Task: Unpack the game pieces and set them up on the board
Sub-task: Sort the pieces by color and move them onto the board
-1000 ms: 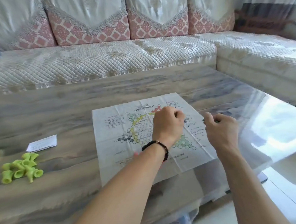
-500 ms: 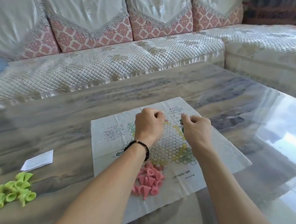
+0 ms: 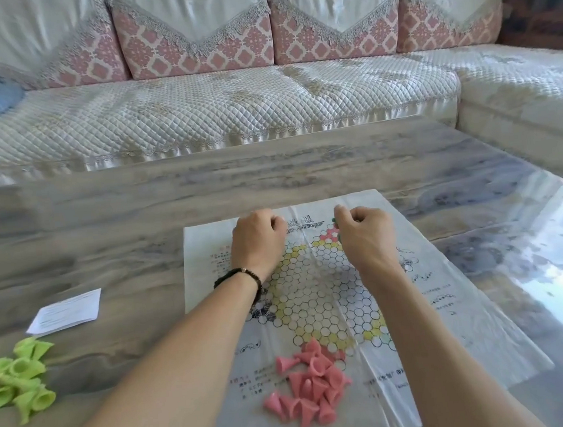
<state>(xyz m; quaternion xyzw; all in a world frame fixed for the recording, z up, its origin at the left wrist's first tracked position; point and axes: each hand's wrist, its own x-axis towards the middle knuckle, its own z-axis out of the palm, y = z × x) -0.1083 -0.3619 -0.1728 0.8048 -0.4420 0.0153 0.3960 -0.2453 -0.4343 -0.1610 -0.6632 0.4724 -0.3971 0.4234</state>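
A creased paper game board [image 3: 315, 292] printed with a hexagon of circles lies on the table. A pile of several pink cone pieces [image 3: 309, 391] sits on its near part. Several light green cone pieces [image 3: 14, 380] lie heaped on the table at the far left. My left hand [image 3: 258, 239] is curled into a fist over the board's far edge, and nothing shows in it. My right hand [image 3: 366, 232] is beside it, fingers curled round small dark green pieces [image 3: 335, 221] that peek out at the fingertips.
A white paper slip [image 3: 66, 311] lies on the grey marble-pattern table [image 3: 101, 210] left of the board. A quilted sofa [image 3: 194, 111] runs along the far side and round the right. The table's right part is glossy with glare.
Both hands have moved to the board's far edge and closer together. The view has tilted down, so the pink pile now shows fully.
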